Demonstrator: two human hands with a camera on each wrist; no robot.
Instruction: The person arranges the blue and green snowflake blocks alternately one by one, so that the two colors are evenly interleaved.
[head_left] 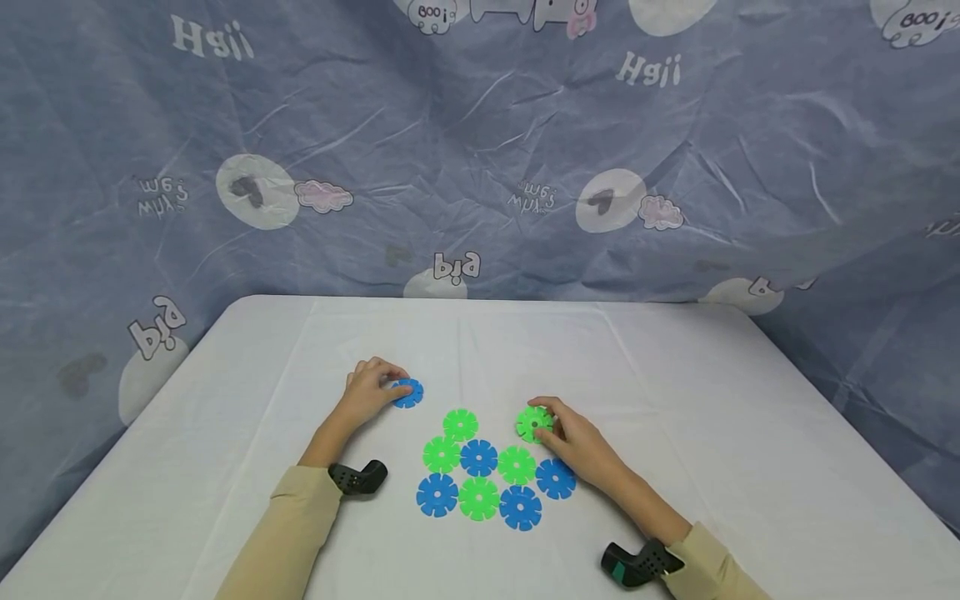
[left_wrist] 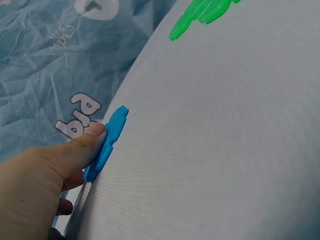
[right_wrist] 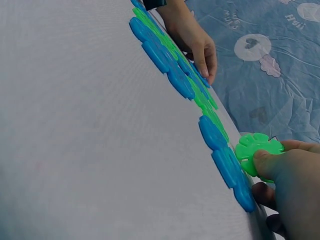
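With thumb and fingers, my left hand (head_left: pixel 371 390) pinches a blue notched snowflake disc (head_left: pixel 408 393) at the table's middle left. In the left wrist view, the thumb lies over the face of this blue disc (left_wrist: pixel 112 135). My right hand (head_left: pixel 581 442) pinches a green snowflake disc (head_left: pixel 531 423) by its edge. The right wrist view shows that green disc (right_wrist: pixel 255 147) tilted up, its flat face visible. Between and below the hands, several discs lie flat in a cluster, among them a green disc (head_left: pixel 461 425), a blue disc (head_left: pixel 478 457) and another blue disc (head_left: pixel 556 478).
A white cloth covers the table (head_left: pixel 225 467). Behind it hangs a blue printed curtain (head_left: pixel 450 150). Black devices are strapped to both wrists, one the left wrist device (head_left: pixel 358 478), the other the right wrist device (head_left: pixel 641 563).
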